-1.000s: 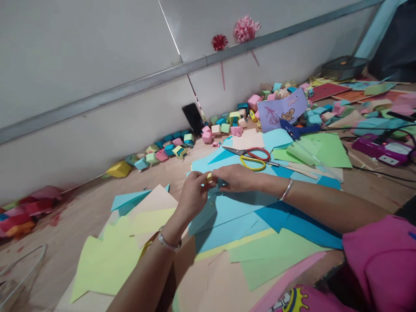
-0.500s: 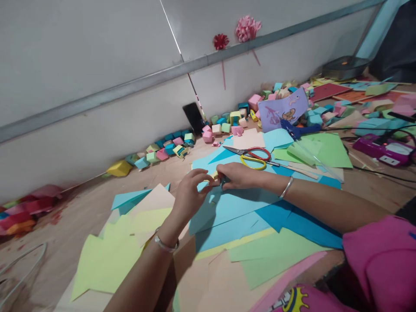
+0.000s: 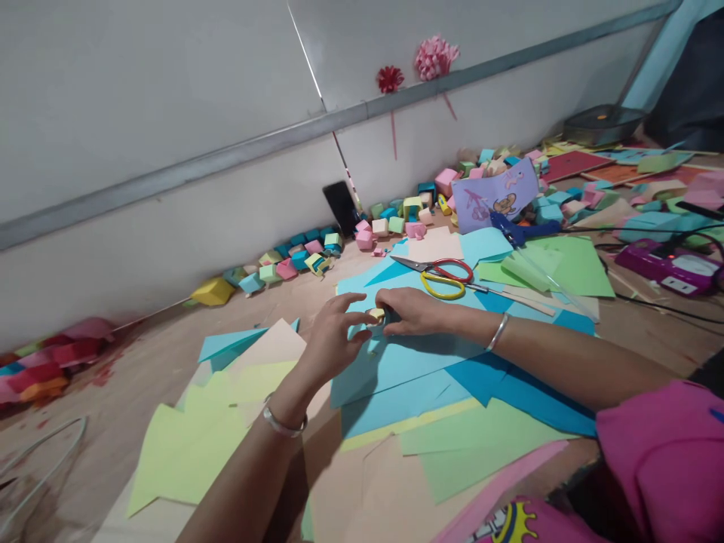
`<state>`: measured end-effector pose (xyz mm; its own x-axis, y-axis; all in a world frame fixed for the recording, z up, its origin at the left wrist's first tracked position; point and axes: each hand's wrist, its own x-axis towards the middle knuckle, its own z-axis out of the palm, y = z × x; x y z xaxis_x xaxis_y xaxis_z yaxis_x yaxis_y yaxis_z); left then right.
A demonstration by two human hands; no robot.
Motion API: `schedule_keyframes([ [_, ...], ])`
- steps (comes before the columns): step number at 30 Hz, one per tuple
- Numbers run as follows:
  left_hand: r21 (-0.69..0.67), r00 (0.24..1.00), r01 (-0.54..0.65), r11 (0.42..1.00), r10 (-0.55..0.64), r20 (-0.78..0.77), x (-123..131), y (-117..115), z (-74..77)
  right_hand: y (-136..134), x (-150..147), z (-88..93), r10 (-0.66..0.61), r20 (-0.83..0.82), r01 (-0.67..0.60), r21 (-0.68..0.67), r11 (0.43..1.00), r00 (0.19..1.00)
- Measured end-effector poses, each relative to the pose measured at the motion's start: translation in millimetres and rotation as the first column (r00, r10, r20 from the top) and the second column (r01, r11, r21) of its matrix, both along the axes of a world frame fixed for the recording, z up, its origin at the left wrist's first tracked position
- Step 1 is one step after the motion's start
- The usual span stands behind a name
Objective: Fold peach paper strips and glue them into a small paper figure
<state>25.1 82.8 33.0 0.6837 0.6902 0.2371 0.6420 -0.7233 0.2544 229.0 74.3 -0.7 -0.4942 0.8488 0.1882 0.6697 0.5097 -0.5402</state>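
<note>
A small yellow folded paper piece sits between my two hands, just above a spread of blue paper sheets. My right hand pinches it from the right. My left hand meets it from the left, thumb and forefinger at the piece, the other fingers spread. Each wrist wears a silver bangle. Green and peach sheets lie under my left forearm.
Two pairs of scissors, red and yellow, lie beyond my hands. Small folded paper cubes line the wall. A blue glue gun, a purple power strip, a black phone and paper flowers stand farther off.
Both hands have stayed together on the small yellow piece, lowering slightly toward the blue sheets. My left hand's fingers have spread more. The view shifted a little.
</note>
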Motion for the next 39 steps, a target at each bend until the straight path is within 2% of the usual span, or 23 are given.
schedule_keyframes([
  [5,-0.214,0.956,-0.179,0.960,0.221,0.191,-8,3,10.0,4,1,-9.0,-0.019,-0.070,0.023,0.059,0.998,0.997],
  [8,-0.319,0.926,-0.241,0.916,0.316,0.208,-10,9,0.7,8,1,-15.6,-0.003,-0.194,0.026,0.116,0.993,0.981],
  [12,-0.444,0.887,-0.235,0.864,0.377,0.265,-5,12,-17.9,10,0,-17.3,0.030,-0.256,0.005,0.132,0.991,0.966],
  [14,-0.513,0.866,-0.183,0.838,0.384,0.319,-1,12,-22.7,10,-1,-15.1,0.029,-0.283,0.014,0.146,0.989,0.959],
  [16,-0.600,0.851,-0.081,0.796,0.369,0.373,0,12,-23.8,9,-1,-12.6,0.025,-0.316,0.029,0.163,0.986,0.948],
  [19,-0.713,0.830,0.110,0.692,0.331,0.449,-3,12,-21.6,7,-2,-9.8,0.028,-0.371,0.044,0.185,0.982,0.928],
  [22,-0.760,0.796,0.254,0.598,0.317,0.515,-8,13,-19.6,4,-3,-7.6,0.054,-0.432,0.045,0.216,0.975,0.900],
  [25,-0.765,0.753,0.349,0.541,0.325,0.573,-11,14,-19.4,2,-4,-4.5,0.074,-0.460,0.034,0.223,0.974,0.885],
  [28,-0.771,0.725,0.406,0.491,0.341,0.599,-13,15,-20.2,0,-4,-2.1,0.077,-0.454,0.026,0.217,0.976,0.888],
  [31,-0.782,0.711,0.432,0.449,0.364,0.602,-15,16,-21.8,0,-4,-2.6,0.117,-0.410,-0.004,0.266,0.964,0.905],
  [35,-0.797,0.719,0.450,0.403,0.365,0.591,-15,17,-21.9,-1,-8,-7.3,0.194,-0.362,-0.052,0.368,0.929,0.912],
  [39,-0.795,0.721,0.488,0.361,0.347,0.600,-13,13,-17.7,-1,-9,-10.5,0.180,-0.337,-0.040,0.383,0.923,0.924],
])
